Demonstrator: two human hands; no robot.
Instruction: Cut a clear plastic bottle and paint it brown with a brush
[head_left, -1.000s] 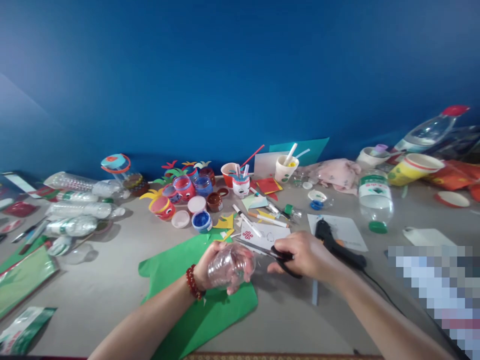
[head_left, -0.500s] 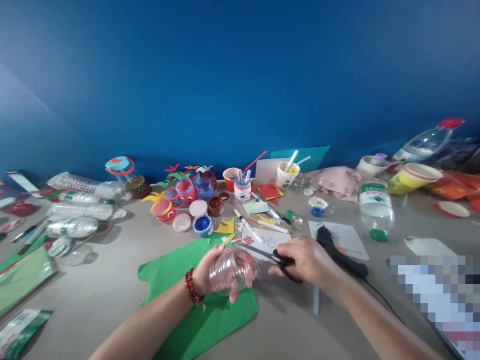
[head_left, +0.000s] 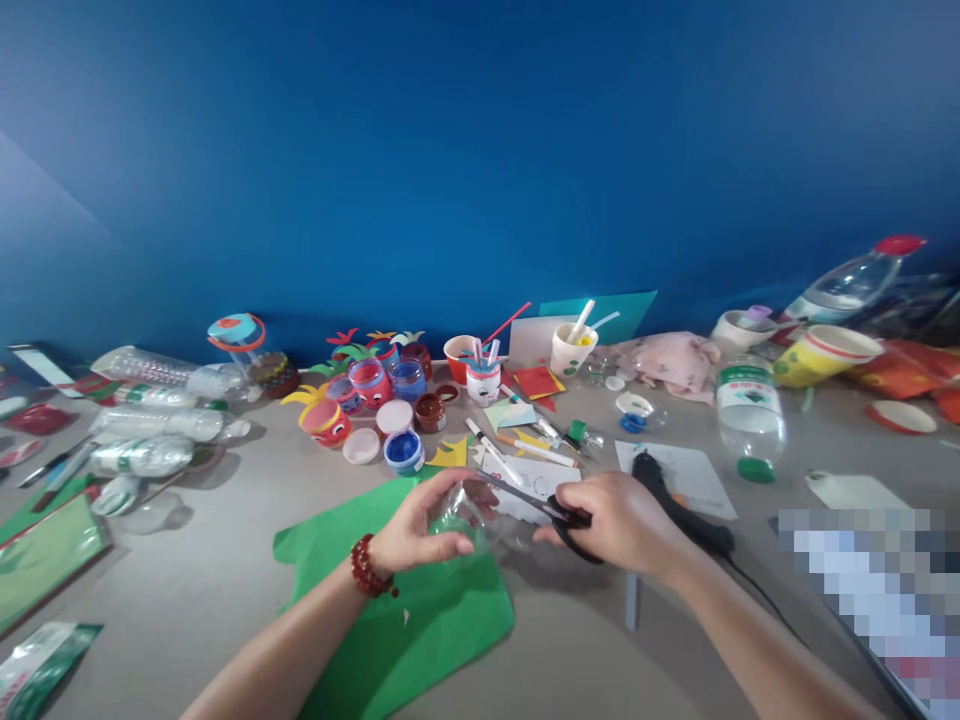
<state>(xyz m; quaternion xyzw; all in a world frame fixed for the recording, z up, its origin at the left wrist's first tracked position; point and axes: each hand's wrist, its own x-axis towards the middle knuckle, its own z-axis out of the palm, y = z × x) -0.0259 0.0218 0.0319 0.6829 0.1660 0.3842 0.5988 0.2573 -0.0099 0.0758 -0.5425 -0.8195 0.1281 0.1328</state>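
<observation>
My left hand [head_left: 424, 525], with a red bead bracelet at its wrist, grips a clear plastic bottle piece [head_left: 459, 512], thumb on the near side. The piece is see-through and its edges are hard to make out. In my right hand [head_left: 611, 515] is a pair of black-handled scissors [head_left: 525, 493], blades pointing left to the upper edge of the plastic. Whether the blades touch it I cannot tell. Beneath my left hand lies a sheet of green paper [head_left: 427, 640].
Paint jars [head_left: 404, 451] and decorated cups stand beyond my hands. Markers [head_left: 495, 452] lie on paper behind the scissors. To the right are a black glue gun [head_left: 675, 510] with its cord and an upside-down bottle [head_left: 750, 420]. Plastic bottles [head_left: 142, 455] lie at left.
My left hand has turned over, from cupping the plastic from below to gripping its side with the thumb in front. The plastic has turned with it; the scissors stay nearly in place.
</observation>
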